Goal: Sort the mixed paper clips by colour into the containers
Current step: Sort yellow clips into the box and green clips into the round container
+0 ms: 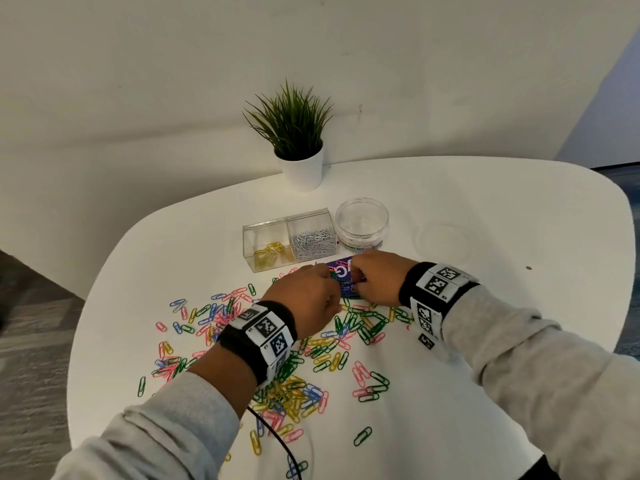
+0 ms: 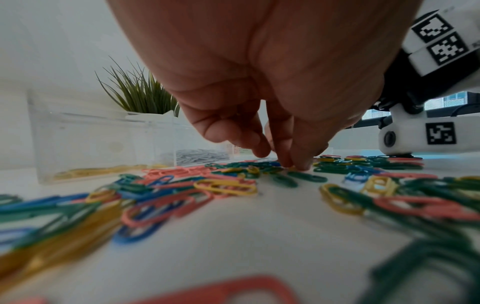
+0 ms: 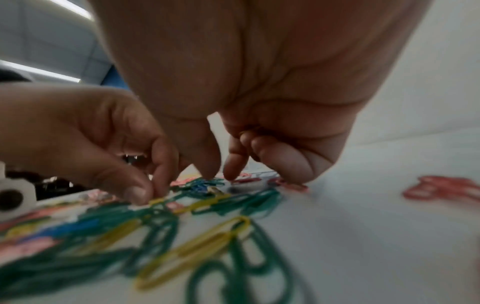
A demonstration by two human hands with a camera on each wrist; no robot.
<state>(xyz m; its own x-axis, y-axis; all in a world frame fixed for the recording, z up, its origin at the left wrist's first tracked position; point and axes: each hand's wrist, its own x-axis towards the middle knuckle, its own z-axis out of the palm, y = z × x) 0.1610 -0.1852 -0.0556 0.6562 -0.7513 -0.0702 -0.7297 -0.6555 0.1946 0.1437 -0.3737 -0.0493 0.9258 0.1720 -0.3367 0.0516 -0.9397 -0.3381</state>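
Spreading across the near half of the white desk (image 1: 485, 209), the mixed paper clips (image 1: 301, 393) look light, thin, slippery and prone to tangle; the clear two-part container (image 1: 287, 237) stands toward the far edge. Left hand (image 1: 304, 299) pinches narrowly at a yellow clip (image 3: 157, 201); right hand (image 1: 377, 278), fingers curled, holds something yellow, so lifting one by its rounded end seems best.

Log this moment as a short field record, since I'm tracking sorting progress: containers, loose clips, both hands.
two-cell clear box: yellow clips in left cell, silver clips in right
round clear jar: looks empty
loose clips: pink, green, yellow, blue, scattered on white table
left hand: fingertips down on a yellow clip in the pile
right hand: curled, something yellow tucked in fingers
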